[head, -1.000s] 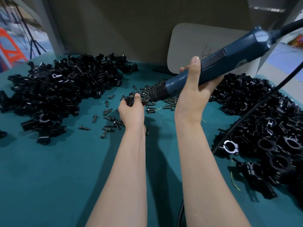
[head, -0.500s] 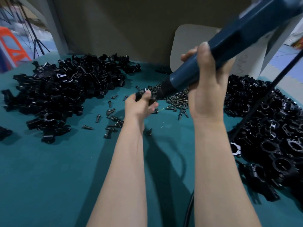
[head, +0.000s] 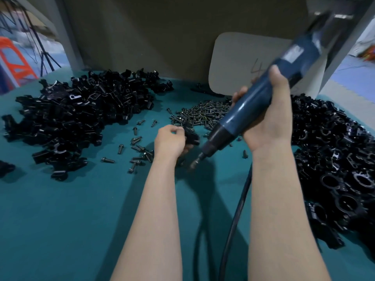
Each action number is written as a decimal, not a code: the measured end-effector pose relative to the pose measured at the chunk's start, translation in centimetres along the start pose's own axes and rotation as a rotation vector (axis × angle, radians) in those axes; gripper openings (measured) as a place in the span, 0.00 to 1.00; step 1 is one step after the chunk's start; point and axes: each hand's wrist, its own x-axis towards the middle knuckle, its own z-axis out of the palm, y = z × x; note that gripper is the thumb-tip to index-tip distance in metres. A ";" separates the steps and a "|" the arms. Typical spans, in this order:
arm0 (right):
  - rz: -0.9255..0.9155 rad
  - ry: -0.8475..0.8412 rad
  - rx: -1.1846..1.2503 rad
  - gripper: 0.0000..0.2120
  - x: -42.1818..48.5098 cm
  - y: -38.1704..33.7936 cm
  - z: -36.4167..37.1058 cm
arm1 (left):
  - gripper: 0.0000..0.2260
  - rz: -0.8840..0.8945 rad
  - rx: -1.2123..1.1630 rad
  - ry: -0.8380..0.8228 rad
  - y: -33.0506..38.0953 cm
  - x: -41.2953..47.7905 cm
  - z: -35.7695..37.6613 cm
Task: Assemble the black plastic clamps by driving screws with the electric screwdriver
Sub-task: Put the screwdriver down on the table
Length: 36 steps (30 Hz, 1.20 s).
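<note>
My left hand [head: 169, 141] grips a black plastic clamp [head: 190, 134] just above the teal table, near the screw heap. My right hand [head: 267, 116] is wrapped around the blue electric screwdriver [head: 257, 100], which slants down to the left. Its bit [head: 195, 162] hangs free, just below and right of the clamp, not touching it. A heap of black screws [head: 203, 113] lies behind my hands, and loose screws [head: 138, 147] are scattered to the left of my left hand.
A big pile of black clamp parts [head: 81, 112] covers the left of the teal table [head: 60, 220]. Another pile of clamps [head: 334, 159] fills the right side. The screwdriver's black cable [head: 237, 209] runs down between my arms. A grey board [head: 239, 63] leans at the back.
The screwdriver has swung more upright and its bit has come off the clamp, dropping below it. My left hand turned the clamp and moved slightly nearer to me.
</note>
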 end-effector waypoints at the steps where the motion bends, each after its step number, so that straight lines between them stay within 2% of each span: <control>1: 0.066 0.068 -0.012 0.21 0.4 -0.1 -0.8 | 0.08 0.017 -0.040 0.052 -0.1 0.1 -0.1; 2: 0.126 0.109 -0.067 0.21 0.7 -0.1 -1.5 | 0.09 0.029 -0.055 0.093 -0.2 0.1 -0.2; 5: 0.276 0.232 -0.289 0.09 1.6 1.4 -3.5 | 0.12 0.059 0.027 0.143 -0.6 0.2 0.1; 6: 0.311 0.277 -0.360 0.09 1.9 2.2 -4.0 | 0.12 0.064 0.065 0.139 -0.7 0.1 0.3; 7: 0.318 0.308 -0.441 0.13 2.1 3.0 -4.4 | 0.12 0.067 0.097 0.135 -0.7 -0.1 0.4; 9: 0.259 0.333 -0.630 0.35 2.5 4.2 -5.0 | 0.13 0.074 0.120 0.150 -0.8 -0.1 0.5; 10: 0.225 0.331 -0.750 0.42 2.4 4.6 -5.1 | 0.12 0.070 0.111 0.156 -0.8 -0.1 0.4; 11: 0.202 0.328 -0.882 0.45 2.4 5.0 -5.2 | 0.11 0.061 0.086 0.159 -0.8 0.0 0.4; 14: 0.193 0.308 -1.226 0.41 2.4 5.8 -5.4 | 0.07 0.004 -0.115 0.169 -0.6 0.1 0.0; 18: 0.247 0.326 -1.513 0.35 2.4 6.6 -4.6 | 0.08 -0.067 -0.594 0.281 0.3 0.3 -1.0; 20: 0.133 0.381 -1.617 0.32 2.2 6.8 -3.5 | 0.06 -0.092 -0.795 0.335 0.4 0.3 -1.6; 22: -0.099 0.357 -1.637 0.28 2.4 7.4 -2.1 | 0.04 -0.108 -0.907 0.374 0.2 0.3 -1.8; 24: -0.200 0.102 -1.575 0.27 3.2 8.4 0.0 | 0.04 -0.121 -0.956 0.393 0.1 0.3 -1.6; 26: -0.063 -0.225 -1.562 0.29 3.7 10.0 2.2 | 0.04 -0.126 -0.964 0.411 0.1 0.2 -1.5; 27: 0.029 -0.332 -1.606 0.29 3.8 11.0 3.0 | 0.05 -0.124 -0.964 0.426 0.2 0.1 -1.6; 28: 0.095 -0.370 -1.659 0.28 3.9 12.1 3.5 | 0.06 -0.120 -0.962 0.443 0.3 0.0 -1.6; 30: 0.111 -0.274 -1.715 0.23 3.9 13.7 3.8 | 0.07 -0.106 -0.955 0.471 0.5 -0.1 -1.7; 32: 0.014 -0.155 -1.675 0.19 3.7 14.0 3.6 | 0.05 -0.090 -0.921 0.478 0.6 -0.3 -1.7; 34: -0.035 -0.106 -1.450 0.16 3.7 13.1 3.2 | 0.06 -0.058 -0.798 0.448 0.7 -0.4 -1.6; 36: 0.025 -0.069 -1.087 0.13 3.5 11.3 2.9 | 0.13 -0.008 -0.607 0.325 0.9 -0.6 -1.2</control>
